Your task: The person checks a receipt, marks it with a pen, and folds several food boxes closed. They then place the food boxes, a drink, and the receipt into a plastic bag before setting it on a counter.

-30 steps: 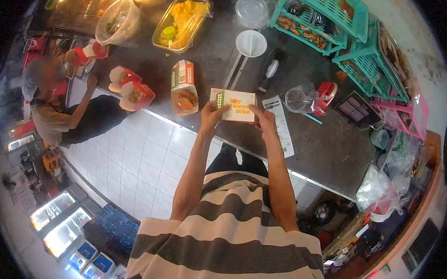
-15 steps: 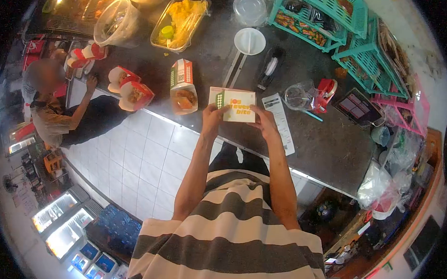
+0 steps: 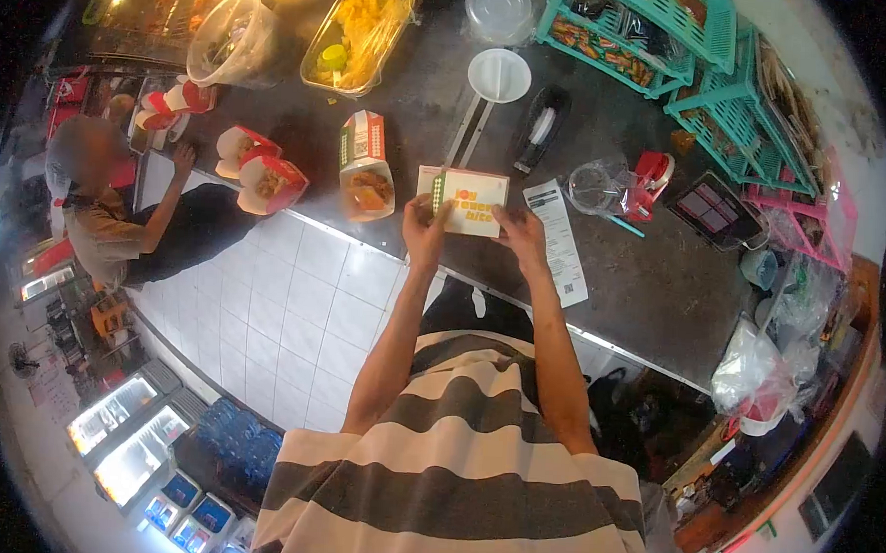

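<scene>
Between my two hands is a flat white carton (image 3: 478, 192) with orange and yellow lettering and a green checked patch at its left. My left hand (image 3: 425, 226) grips its lower left corner, thumb on top. My right hand (image 3: 520, 236) pinches the lower right corner the same way. Left of it on the counter stands an open food box (image 3: 370, 190) with a fried piece inside, its printed lid raised. A printed receipt (image 3: 559, 244) lies just right of my right hand.
Two red-and-white food boxes (image 3: 271, 184) stand to the left, near another person (image 3: 110, 203) at the counter. Further back are a tray of yellow food (image 3: 359, 38), a white bowl (image 3: 499, 75) and a black stapler-like item (image 3: 540, 132). Teal baskets (image 3: 659, 73) fill the back right.
The carton stays in both hands and its printed face blurs slightly. The view has shifted a little. The other person's hand is still at the counter.
</scene>
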A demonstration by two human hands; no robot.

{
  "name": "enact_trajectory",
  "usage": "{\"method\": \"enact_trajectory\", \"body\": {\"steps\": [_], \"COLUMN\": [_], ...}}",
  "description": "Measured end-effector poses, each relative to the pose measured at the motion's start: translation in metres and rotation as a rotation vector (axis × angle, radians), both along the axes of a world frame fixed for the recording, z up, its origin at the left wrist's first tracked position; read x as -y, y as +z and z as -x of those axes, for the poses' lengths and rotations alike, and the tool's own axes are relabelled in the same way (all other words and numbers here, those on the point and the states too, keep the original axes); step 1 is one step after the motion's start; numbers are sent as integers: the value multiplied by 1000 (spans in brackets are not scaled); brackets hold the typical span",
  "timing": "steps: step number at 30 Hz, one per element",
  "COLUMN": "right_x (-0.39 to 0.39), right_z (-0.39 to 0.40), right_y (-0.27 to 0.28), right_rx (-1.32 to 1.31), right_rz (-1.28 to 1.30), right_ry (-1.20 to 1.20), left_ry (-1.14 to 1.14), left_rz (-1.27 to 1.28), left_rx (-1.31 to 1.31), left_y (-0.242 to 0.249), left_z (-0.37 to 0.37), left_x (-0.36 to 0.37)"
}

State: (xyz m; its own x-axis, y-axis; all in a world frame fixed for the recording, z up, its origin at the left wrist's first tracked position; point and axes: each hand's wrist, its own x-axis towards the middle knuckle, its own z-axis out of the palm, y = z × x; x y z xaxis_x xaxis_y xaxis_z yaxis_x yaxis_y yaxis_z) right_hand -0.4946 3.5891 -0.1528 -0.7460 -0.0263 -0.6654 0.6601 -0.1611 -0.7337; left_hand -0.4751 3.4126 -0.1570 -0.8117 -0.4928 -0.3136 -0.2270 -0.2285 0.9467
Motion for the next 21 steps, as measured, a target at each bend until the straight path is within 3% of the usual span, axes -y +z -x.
{"method": "enact_trajectory", "body": {"steps": [2,3,6,12,14,17,21], "right_x": [4,5,6,4,2,6,10], "right_z": [-2,-4,-6,-7,-7,-9,-9], "right_y": [-11,-16,-10,-8,-10,-13,-13], "right_rx": [-23,-45,-57,-43,-34,-62,-146], "right_rz": [-59,-120,-43,-35,-91,-196,-307], "right_ry": [4,9,-53,-43,-8,17,11], "left_ry": [-66,-68,-116,-72,-41,-41,-79], "left_rz": [288,289,203,-91,-418,-614,-439], "left_rx": [132,132,267,271,171,121,79], "left_y": [-2,-5,-18,16,-1,-18,-3], "left_z": [-5,-4,-4,1,-3,-10,-9], "left_x": [2,3,6,0,4,12,2]}}
